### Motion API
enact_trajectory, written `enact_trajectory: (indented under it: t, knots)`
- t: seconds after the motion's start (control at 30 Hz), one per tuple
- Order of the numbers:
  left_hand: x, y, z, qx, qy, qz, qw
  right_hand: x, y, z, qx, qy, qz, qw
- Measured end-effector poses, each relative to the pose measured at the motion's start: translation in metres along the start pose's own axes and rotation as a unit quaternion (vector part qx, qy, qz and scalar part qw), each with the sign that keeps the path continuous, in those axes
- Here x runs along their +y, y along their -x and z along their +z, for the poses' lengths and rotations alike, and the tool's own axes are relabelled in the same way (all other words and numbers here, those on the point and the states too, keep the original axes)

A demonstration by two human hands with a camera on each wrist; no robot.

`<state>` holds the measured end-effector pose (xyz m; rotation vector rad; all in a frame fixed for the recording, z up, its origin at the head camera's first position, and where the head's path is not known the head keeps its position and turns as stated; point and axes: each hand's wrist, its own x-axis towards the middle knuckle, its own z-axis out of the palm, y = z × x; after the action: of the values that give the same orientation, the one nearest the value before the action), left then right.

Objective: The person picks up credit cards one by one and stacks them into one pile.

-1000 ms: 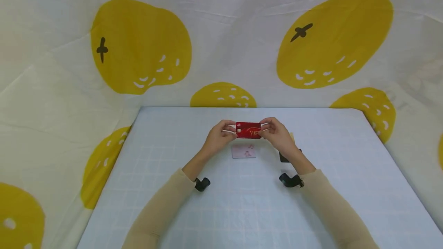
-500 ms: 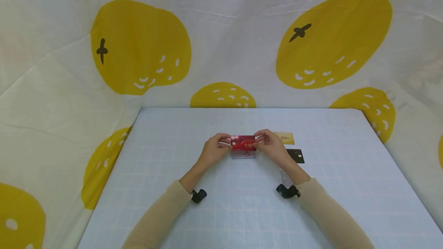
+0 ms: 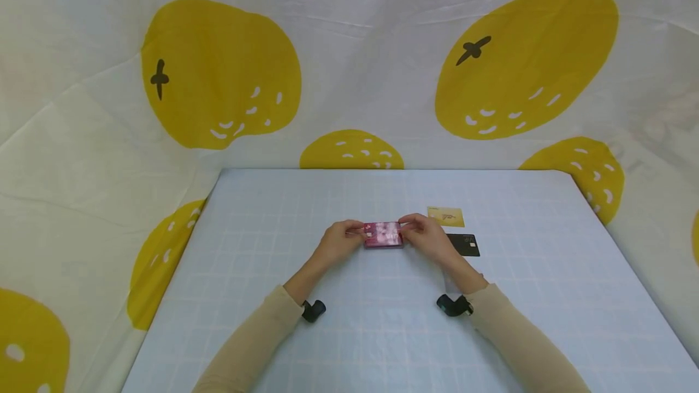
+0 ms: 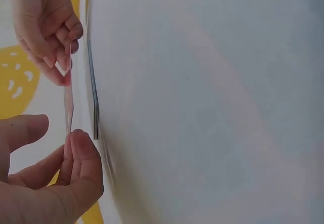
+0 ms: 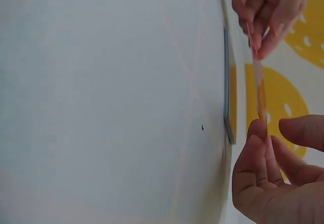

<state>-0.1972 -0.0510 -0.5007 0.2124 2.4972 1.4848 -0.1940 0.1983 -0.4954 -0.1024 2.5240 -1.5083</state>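
A red card (image 3: 382, 234) is held flat by its two short ends. My left hand (image 3: 357, 232) pinches the left end and my right hand (image 3: 406, 229) pinches the right end. The card hovers just over a pale pink card lying on the light blue table (image 3: 349, 332), which it hides in the head view. In the left wrist view the held card (image 4: 68, 102) shows edge-on, a small gap from the lying card (image 4: 93, 97). The right wrist view shows the same gap between the held card (image 5: 260, 87) and the lying card (image 5: 229, 107).
A gold card (image 3: 445, 216) and a black card (image 3: 465, 244) lie on the table right of my right hand. A cloth backdrop (image 3: 349, 47) with yellow fruit prints rises behind and beside the table.
Both hands have brought the red card down and toward me, from above the table to just over the pink card. The gold and black cards have come into sight.
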Motion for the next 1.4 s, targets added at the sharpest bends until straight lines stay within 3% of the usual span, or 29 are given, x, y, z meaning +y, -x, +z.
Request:
enact_trajectory:
  t: [0.47,0.7,1.13,1.4]
  knots:
    - [0.0,-0.007,0.004,-0.016,-0.042,-0.018,0.9988,0.009,-0.005,0.003,-0.018,0.01,0.045,0.999]
    - [0.001,-0.01,0.005,-0.026,-0.048,-0.028,0.9981,0.009,-0.007,0.003,-0.02,0.018,0.041,0.999]
    - [0.0,-0.012,0.005,-0.031,-0.077,-0.017,0.9964,0.006,-0.007,0.004,-0.028,0.041,0.044,0.998]
    - [0.003,-0.011,0.006,-0.031,-0.084,-0.032,0.9954,0.004,-0.006,0.003,-0.029,0.047,0.042,0.998]
